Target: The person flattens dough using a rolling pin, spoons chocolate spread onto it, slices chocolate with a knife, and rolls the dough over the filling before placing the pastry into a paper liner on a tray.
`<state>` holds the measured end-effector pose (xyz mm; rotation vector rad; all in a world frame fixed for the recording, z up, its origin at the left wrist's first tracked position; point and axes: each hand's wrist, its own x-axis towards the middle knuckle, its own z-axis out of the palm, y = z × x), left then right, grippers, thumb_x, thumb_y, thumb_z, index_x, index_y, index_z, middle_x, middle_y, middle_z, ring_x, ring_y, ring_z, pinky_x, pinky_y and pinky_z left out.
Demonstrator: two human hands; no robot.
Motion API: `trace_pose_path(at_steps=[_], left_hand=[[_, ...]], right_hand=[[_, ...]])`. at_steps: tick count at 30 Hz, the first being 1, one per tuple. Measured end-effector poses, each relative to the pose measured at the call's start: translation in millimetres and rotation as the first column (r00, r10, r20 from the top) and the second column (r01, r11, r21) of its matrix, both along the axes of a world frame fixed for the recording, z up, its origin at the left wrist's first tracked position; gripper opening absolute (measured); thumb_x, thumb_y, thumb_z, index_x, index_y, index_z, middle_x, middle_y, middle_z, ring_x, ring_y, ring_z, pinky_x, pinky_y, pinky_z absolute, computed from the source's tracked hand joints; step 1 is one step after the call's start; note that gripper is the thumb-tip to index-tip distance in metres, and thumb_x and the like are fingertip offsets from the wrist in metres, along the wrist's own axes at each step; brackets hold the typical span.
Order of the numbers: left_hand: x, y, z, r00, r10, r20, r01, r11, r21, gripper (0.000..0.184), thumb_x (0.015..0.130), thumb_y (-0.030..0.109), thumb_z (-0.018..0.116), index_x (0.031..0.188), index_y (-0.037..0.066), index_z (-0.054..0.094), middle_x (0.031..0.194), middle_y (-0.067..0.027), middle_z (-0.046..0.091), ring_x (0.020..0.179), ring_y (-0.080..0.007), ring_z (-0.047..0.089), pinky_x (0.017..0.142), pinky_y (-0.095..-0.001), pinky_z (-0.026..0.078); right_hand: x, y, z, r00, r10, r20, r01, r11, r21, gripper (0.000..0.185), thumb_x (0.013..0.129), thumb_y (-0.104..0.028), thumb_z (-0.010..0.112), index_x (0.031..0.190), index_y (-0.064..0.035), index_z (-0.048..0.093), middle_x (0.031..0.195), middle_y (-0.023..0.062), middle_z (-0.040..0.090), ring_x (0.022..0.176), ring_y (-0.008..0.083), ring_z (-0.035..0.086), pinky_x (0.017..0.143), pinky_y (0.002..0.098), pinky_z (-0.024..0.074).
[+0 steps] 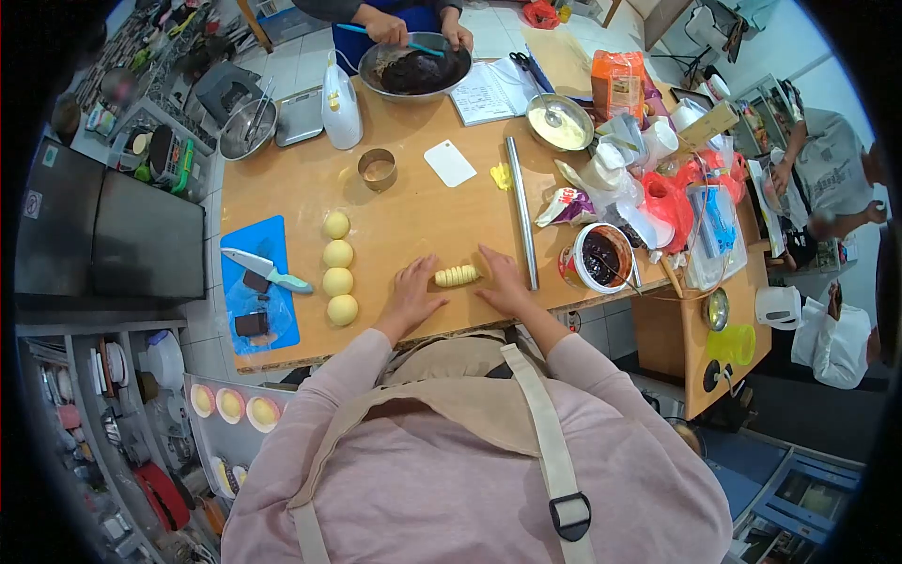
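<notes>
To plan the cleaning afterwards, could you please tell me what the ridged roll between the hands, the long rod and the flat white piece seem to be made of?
Ridged roll: probably dough, matt pale yellow with soft-looking bands.
Long rod: seemingly metal, smooth grey with bright streaks along it.
Flat white piece: likely plastic, evenly white with crisp edges; coated board remains possible.

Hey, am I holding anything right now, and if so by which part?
Nothing seems held: your left hand and right hand are open, either side of the grooved dough roll.
</notes>
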<state>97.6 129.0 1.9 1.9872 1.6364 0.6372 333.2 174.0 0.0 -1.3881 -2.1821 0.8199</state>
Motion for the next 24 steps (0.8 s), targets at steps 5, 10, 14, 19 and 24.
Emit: trace_pose_path(at_steps=[5, 10, 14, 19, 24], left_hand=[[5, 12, -21, 0.993, -0.08, 0.082, 0.081, 0.997, -0.015, 0.077, 0.072, 0.015, 0.079, 0.139, 0.007, 0.041, 0.135, -0.0142, 0.051, 0.122, -0.033, 0.049, 0.102, -0.0446, 0.038], [12, 12, -12, 0.991, -0.104, 0.088, 0.1, 0.994, 0.051, 0.075, 0.072, 0.013, 0.078, 0.137, 0.002, 0.041, 0.128, -0.0186, 0.055, 0.118, -0.0355, 0.052, 0.098, -0.0443, 0.043], [20, 17, 0, 0.986, -0.163, -0.039, 0.165, 0.986, 0.039, 0.078, 0.073, 0.014, 0.077, 0.138, -0.003, 0.038, 0.13, -0.0198, 0.053, 0.118, -0.0365, 0.051, 0.101, -0.0433, 0.041], [31, 23, 6, 0.945, -0.264, -0.193, 0.256, 0.964, -0.067, 0.074, 0.071, 0.01, 0.075, 0.135, -0.004, 0.041, 0.126, -0.0208, 0.054, 0.115, -0.0375, 0.053, 0.1, -0.0435, 0.043], [44, 22, 16, 0.943, -0.229, -0.239, 0.202, 0.97, -0.133, 0.071, 0.067, 0.006, 0.075, 0.132, 0.001, 0.047, 0.123, -0.0181, 0.055, 0.114, -0.0368, 0.053, 0.1, -0.0423, 0.043]], right_hand=[[-19, 16, 12, 0.973, 0.207, 0.102, -0.177, 0.953, -0.247, 0.077, 0.07, -0.013, 0.08, 0.138, -0.008, 0.044, 0.132, 0.0165, 0.051, 0.119, 0.0363, 0.047, 0.102, 0.0449, 0.0368], [-15, 1, 9, 0.966, 0.178, 0.186, -0.18, 0.984, -0.006, 0.079, 0.07, -0.016, 0.08, 0.139, -0.0134, 0.042, 0.142, 0.015, 0.04, 0.126, 0.0364, 0.041, 0.105, 0.0468, 0.0342], [-14, 3, 46, 0.972, 0.187, 0.145, -0.199, 0.977, 0.078, 0.083, 0.072, -0.019, 0.078, 0.144, -0.0157, 0.037, 0.149, 0.0158, 0.03, 0.131, 0.0385, 0.037, 0.108, 0.0484, 0.0314], [33, 21, 150, 0.989, 0.106, -0.102, -0.045, 0.878, 0.477, 0.061, 0.074, -0.015, 0.075, 0.13, -0.0118, 0.052, 0.135, 0.0124, 0.05, 0.122, 0.0346, 0.048, 0.101, 0.0453, 0.0379], [178, 69, 160, 0.887, -0.351, -0.301, 0.462, 0.678, 0.572, 0.032, 0.082, -0.006, 0.064, 0.114, -0.0062, 0.064, 0.117, 0.0135, 0.062, 0.11, 0.0335, 0.055, 0.095, 0.0416, 0.0417]])
